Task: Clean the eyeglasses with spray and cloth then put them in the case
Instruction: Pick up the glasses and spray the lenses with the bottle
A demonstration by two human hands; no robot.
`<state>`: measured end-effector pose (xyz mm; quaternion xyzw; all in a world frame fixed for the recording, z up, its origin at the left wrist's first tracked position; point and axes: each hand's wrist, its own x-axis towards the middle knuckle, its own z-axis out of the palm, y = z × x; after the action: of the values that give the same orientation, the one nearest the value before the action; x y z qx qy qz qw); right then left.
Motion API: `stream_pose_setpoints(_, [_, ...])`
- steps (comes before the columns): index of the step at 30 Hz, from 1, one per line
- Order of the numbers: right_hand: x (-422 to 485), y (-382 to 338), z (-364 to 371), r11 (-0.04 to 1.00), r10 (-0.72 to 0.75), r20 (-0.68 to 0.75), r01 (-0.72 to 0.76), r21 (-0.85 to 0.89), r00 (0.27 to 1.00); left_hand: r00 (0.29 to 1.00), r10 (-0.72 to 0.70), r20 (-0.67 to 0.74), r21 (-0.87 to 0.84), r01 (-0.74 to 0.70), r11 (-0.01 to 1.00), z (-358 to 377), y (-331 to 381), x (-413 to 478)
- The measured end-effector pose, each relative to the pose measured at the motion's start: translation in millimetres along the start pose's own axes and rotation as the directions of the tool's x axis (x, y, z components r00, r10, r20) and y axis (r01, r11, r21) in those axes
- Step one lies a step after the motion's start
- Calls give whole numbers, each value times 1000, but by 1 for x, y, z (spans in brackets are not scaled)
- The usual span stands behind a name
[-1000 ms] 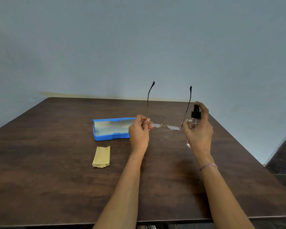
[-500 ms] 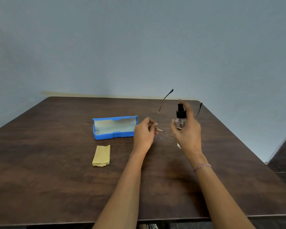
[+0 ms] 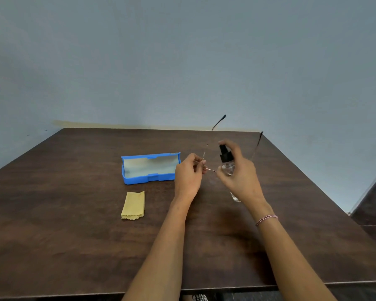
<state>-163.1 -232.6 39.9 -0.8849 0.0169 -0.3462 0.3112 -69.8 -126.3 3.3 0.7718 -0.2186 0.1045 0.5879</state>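
Head view: the left hand pinches the eyeglasses at the near end of the frame, thumb and fingertips closed on the thin metal. Both temples slant up toward 1 o'clock. The right hand is wrapped round a small clear spray bottle, with the forefinger laid over its black pump head. A pink-and-white bracelet sits on that wrist.

The bottle stands just at 3 o'clock of the left hand's fingertips, in front of the frame and between the two temples. The lenses are mostly hidden behind the hands, so I cannot tell whether the nozzle touches them. The hands are close together and raised above the dark wooden table.

At 9 o'clock of the left hand lies the open blue case, just beside the knuckles. The folded yellow cloth lies at 8 o'clock, apart from the case.

The table's far edge runs near at 12 o'clock and the right edge slopes from 1 o'clock down to 4 o'clock. A broad stretch of tabletop spreads toward 6 and 8 o'clock.

A second ago the temples stood nearly upright and the bottle was held out past the frame's right end. Since then the bottle has come inward and the temples have tipped rightward — case and cloth have not moved.
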Motion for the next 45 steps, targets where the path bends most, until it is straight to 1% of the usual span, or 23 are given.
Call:
stream_pose_setpoints(2, [-1, -1, 4, 1000, 4, 48, -2, -28, 999, 998, -4, -69, -14, 3, 1000, -1, -1, 1])
stream_pose_setpoints(5, [-1, 2, 6, 997, 30, 76, -24, -79, 997, 987, -3, -163, -35, -3, 999, -4, 0, 2])
stream_pose_setpoints(11, [2, 17, -5, 981, 146, 3, -144, -132, 989, 961, -33, -274, -79, 11, 997, -7, -2, 5])
stream_pose_setpoints(16, [3, 24, -9, 971, 194, -19, -195, -140, 981, 943, -25, -333, -107, -12, 994, -11, 5, 3])
stream_pose_setpoints(20, [4, 27, -9, 959, 244, -58, -250, -131, 968, 935, -9, -354, -91, -25, 996, -12, 6, 2])
stream_pose_setpoints(25, [6, 26, -12, 964, 246, -192, -260, -50, 950, 941, 29, -338, -87, -61, 994, -10, 1, 3])
stream_pose_setpoints(30, [6, 27, -21, 969, 245, -308, -241, 51, 919, 953, 40, -300, -89, -70, 994, -7, -1, 3])
stream_pose_setpoints(33, [6, 27, -20, 974, 220, -342, -189, 122, 914, 956, 37, -291, -80, -63, 995, -7, -2, 4])
stream_pose_setpoints(36, [6, 30, -18, 978, 194, -338, -155, 137, 921, 955, 25, -297, -78, -51, 996, -6, -4, 4])
stream_pose_setpoints(42, [6, 44, -11, 945, 256, -208, -199, 259, 944, 947, -12, -320, -62, -8, 998, -9, -1, 2])
stream_pose_setpoints(45, [6, 49, -9, 933, 295, -158, -248, 261, 942, 945, -26, -327, -57, 8, 998, -9, -2, 2])
